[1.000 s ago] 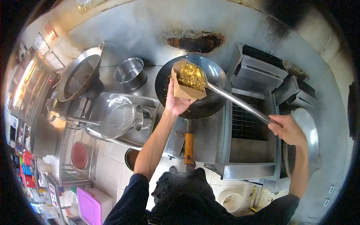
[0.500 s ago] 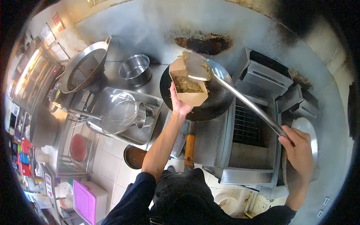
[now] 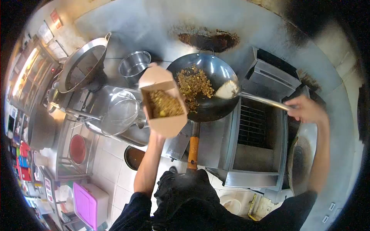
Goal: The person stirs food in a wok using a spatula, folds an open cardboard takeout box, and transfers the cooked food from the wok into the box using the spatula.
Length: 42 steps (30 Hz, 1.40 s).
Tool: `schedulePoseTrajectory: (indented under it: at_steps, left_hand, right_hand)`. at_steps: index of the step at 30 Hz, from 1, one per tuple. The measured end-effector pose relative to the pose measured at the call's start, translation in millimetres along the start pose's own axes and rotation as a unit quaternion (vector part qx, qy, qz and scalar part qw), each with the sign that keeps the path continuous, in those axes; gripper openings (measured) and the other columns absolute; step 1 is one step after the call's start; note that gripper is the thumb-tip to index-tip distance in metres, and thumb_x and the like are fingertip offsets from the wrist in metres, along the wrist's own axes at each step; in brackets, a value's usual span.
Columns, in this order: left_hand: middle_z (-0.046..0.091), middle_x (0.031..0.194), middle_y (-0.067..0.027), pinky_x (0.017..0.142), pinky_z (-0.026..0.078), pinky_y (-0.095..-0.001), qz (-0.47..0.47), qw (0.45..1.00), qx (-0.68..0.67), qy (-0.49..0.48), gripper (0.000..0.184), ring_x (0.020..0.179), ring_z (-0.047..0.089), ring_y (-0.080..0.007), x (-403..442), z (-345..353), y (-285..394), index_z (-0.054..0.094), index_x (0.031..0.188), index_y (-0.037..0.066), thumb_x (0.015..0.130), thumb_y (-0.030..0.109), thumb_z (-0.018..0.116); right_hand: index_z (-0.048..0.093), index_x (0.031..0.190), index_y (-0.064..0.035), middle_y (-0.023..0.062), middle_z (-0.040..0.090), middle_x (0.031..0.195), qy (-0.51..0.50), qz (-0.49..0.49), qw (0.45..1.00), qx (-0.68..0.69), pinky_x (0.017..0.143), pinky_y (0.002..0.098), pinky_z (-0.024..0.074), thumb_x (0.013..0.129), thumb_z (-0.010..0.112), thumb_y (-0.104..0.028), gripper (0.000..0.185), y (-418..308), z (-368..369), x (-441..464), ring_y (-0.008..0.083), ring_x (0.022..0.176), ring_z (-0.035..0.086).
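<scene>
My left hand [image 3: 156,138] holds a brown cardboard takeaway box [image 3: 166,127] from below, tilted, left of the wok. Inside the open box lies brown, grainy food like fried rice [image 3: 163,103]; most of my fingers are hidden behind the box. My right hand [image 3: 307,109] is closed around the end of a long metal wok spatula [image 3: 266,101]. The spatula's pale blade rests at the right inner wall of the dark wok [image 3: 216,109]. More of the fried rice [image 3: 195,85] is spread over the wok's left half. The wok's wooden handle [image 3: 194,150] points towards me.
A steel pot [image 3: 135,63] stands behind the box. To the left, a steel tray [image 3: 111,92] holds a strainer [image 3: 122,115], and a large wok [image 3: 83,63] sits beyond. A fryer with a wire rack [image 3: 252,127] is right of the wok. A purple-lidded bin [image 3: 85,204] stands lower left.
The box has moved left and nearer, away from above the wok. The spatula has swung from over the box down to the wok's right side, uncovering the rice there.
</scene>
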<state>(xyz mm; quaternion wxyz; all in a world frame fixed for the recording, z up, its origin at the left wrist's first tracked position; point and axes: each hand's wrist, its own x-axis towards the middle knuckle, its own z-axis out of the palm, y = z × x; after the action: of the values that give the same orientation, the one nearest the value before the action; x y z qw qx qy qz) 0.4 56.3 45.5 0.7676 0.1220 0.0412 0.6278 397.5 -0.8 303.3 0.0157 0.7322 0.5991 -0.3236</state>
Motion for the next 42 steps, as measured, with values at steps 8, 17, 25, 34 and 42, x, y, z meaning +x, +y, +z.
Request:
schedulePoseTrajectory:
  at_steps: [8,17,25,34,42]
  left_hand:
    - [0.046,0.128,-0.0153,0.087,0.047,-0.0466,0.002,0.997,0.047,0.064,0.079,0.110,0.050,-0.0328,-136.7,-8.1,60.0,0.039,0.131,0.014,0.073,0.064,0.056]
    - [0.046,0.128,-0.0134,0.090,0.044,-0.0477,0.131,0.962,0.106,0.215,0.074,0.111,0.048,-0.0317,-217.3,-20.7,75.9,0.040,0.131,0.015,0.076,0.062,0.055]
    - [0.046,0.128,-0.0117,0.092,0.042,-0.0487,0.128,0.957,0.125,0.227,0.070,0.113,0.047,-0.0307,-182.7,-28.2,79.7,0.041,0.131,0.015,0.078,0.059,0.054]
    - [0.042,0.132,-0.0100,0.100,0.033,-0.0507,0.025,0.981,0.072,0.181,0.069,0.119,0.041,-0.0312,-47.1,8.0,45.8,0.039,0.133,0.016,0.080,0.058,0.053]
    - [0.046,0.129,-0.0097,0.102,0.032,-0.0443,-0.134,0.990,-0.001,0.054,0.069,0.118,0.043,-0.0283,36.0,9.6,-14.1,0.043,0.130,0.014,0.079,0.060,0.052]
  right_hand:
    - [0.061,0.111,-0.0066,-0.0001,0.048,0.053,-0.113,0.075,0.985,-0.104,0.034,0.0252,0.0317,0.083,0.061,-0.016,0.029,-30.0,-7.6,89.0,0.0064,0.038,0.040]
    - [0.055,0.122,-0.0076,-0.0028,0.054,0.064,0.043,-0.180,0.980,0.071,0.052,0.0243,0.0402,0.083,0.063,-0.018,0.040,71.4,169.6,231.5,0.0053,0.056,0.048]
    - [0.054,0.122,-0.0055,-0.0044,0.049,0.058,0.045,-0.182,0.962,0.199,0.046,0.0234,0.0372,0.085,0.061,-0.020,0.040,42.7,210.6,216.4,0.0049,0.050,0.044]
    - [0.055,0.121,-0.0063,-0.0055,0.044,0.057,0.082,-0.162,0.957,0.225,0.042,0.0208,0.0331,0.085,0.060,-0.013,0.037,85.4,160.1,123.7,0.0030,0.048,0.039]
    - [0.056,0.120,-0.0043,-0.0067,0.044,0.058,0.143,-0.080,0.960,0.228,0.041,0.0191,0.0302,0.083,0.062,-0.010,0.038,94.8,61.1,-5.8,0.0022,0.047,0.037]
